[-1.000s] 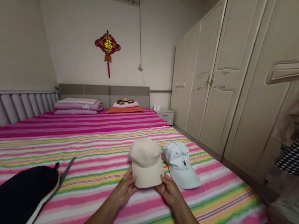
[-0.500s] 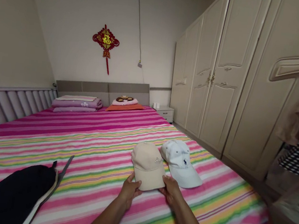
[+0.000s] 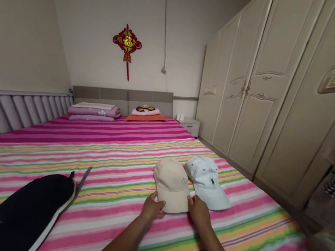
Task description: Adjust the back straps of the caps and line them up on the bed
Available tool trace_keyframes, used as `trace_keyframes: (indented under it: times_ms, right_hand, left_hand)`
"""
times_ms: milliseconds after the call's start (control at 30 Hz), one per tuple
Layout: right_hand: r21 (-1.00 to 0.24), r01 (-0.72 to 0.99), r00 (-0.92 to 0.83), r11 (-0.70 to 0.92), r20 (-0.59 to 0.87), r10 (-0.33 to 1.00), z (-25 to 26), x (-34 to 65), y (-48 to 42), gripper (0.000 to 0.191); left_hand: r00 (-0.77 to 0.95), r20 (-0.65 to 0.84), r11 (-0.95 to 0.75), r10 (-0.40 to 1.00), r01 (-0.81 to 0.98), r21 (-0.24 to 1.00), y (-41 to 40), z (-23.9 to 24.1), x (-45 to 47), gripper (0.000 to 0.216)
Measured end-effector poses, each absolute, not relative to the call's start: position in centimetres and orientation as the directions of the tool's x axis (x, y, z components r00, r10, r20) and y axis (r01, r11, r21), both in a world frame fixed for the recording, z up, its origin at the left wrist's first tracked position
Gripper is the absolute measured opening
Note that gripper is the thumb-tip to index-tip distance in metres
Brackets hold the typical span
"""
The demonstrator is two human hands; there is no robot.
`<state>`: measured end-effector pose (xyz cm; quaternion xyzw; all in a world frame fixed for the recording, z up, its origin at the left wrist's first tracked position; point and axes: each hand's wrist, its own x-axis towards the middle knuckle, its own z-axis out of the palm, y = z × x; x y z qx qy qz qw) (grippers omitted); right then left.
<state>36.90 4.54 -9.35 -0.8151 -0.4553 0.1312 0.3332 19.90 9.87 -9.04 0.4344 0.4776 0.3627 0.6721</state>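
Observation:
A beige baseball cap (image 3: 170,179) rests on the striped bed cover, its brim toward me. My left hand (image 3: 151,209) pinches the brim's left edge, thumb on top. At the opposite edge of the brim, my right hand (image 3: 199,211) grips with its fingers closed. Just right of the beige cap lies a pale blue cap (image 3: 207,183) with a small dark logo, close to my right hand and not held. A black cap (image 3: 30,208) with a light edge and a grey strap sits far to the left, away from both hands.
The bed (image 3: 115,151) has a multicoloured striped cover. Folded purple bedding (image 3: 94,112) and an orange pillow (image 3: 145,117) are by the headboard (image 3: 152,101). A small nightstand (image 3: 191,125) stands beyond, with a tall cream wardrobe (image 3: 250,123) along the right.
The view has shifted a little to the left, so everything appears further right. Both hands keep hold of the beige cap's brim; the right fingers look more curled over its edge.

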Motion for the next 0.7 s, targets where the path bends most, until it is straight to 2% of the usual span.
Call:
trace_keyframes:
  times_ms: [200,367,467,567,633,700]
  right_hand:
    - [-0.549,0.751,0.525,-0.366,0.160,0.836,-9.0,35.6,3.0,0.023]
    - [-0.531,0.804,0.434,-0.266,0.218,0.874,-9.7,32.2,0.5,0.023]
    - [-0.517,0.854,0.256,-0.064,0.309,0.916,-11.5,29.1,-1.2,0.026]
    - [-0.472,0.862,0.037,0.183,0.419,0.907,-13.9,26.0,-2.8,0.026]
    - [-0.455,0.834,-0.094,0.310,0.438,0.894,-15.3,24.5,-3.6,0.024]
    - [-0.463,0.785,-0.192,0.411,0.448,0.873,-16.5,23.6,-4.2,0.020]
  left_hand:
    - [0.316,-0.367,0.367,0.875,0.062,0.928,8.7,-8.7,18.1,0.095]
    - [0.309,-0.322,0.279,0.895,0.175,0.944,6.1,-9.2,13.7,0.087]
    - [0.240,-0.209,0.151,0.948,0.239,0.959,4.6,-10.0,9.2,0.064]
    - [0.101,-0.147,0.120,0.984,0.238,0.964,3.3,-10.5,4.0,0.035]
    - [0.003,-0.167,0.164,0.986,0.161,0.973,2.5,-10.6,0.4,0.028]
    - [-0.113,-0.216,0.217,0.970,-0.005,0.976,1.7,-10.6,-3.1,0.027]
